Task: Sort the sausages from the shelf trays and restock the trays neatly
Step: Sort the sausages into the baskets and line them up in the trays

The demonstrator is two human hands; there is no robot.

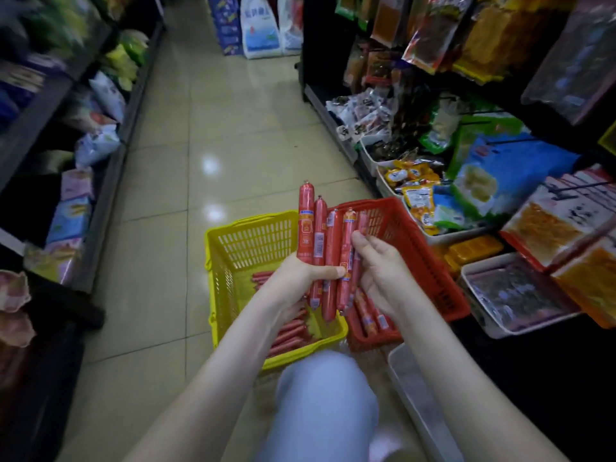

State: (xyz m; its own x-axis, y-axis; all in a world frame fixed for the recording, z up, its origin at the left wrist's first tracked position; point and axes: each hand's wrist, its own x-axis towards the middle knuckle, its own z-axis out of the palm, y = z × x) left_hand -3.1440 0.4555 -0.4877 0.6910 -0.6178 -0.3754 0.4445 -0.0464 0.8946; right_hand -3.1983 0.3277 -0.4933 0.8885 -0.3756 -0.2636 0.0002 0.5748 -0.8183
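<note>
Left hand (pixel 300 278) clamped round a fan of sausages (pixel 325 241), held upright so the labels face me for sorting. Right hand (pixel 380 271) just beside it, palm up, fingers curled on the outermost one, probably to peel it off. Yellow basket (pixel 233 248) and red basket (pixel 403 228) sit below both hands, more sausages in each.

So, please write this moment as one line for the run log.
left hand grips sausage bunch upright | right hand pinches rightmost sausage | above yellow basket, red basket

Left hand (pixel 300 278) grips upright sausages (pixel 328 248) over yellow basket (pixel 253 241) and red basket (pixel 400 228); right hand (pixel 383 271) pinches one
</note>
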